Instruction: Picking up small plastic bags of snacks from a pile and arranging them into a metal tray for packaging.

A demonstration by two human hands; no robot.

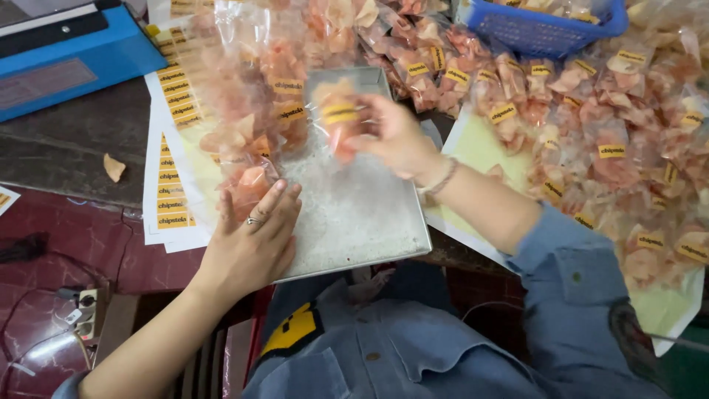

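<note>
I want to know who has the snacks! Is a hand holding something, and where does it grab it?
The right hand holds a small clear bag of pink chips, its grip on the bag's right side. The left hand holds nothing, resting flat on the metal tray.

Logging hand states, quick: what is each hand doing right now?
Left hand: open, flat on the metal tray, touching a chip bag.
Right hand: closed on a small labelled chip bag.

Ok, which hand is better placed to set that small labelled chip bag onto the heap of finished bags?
Right hand: it already grips the small bag, nearest the heap. Left hand lies flat on the tray, opposite.
</note>
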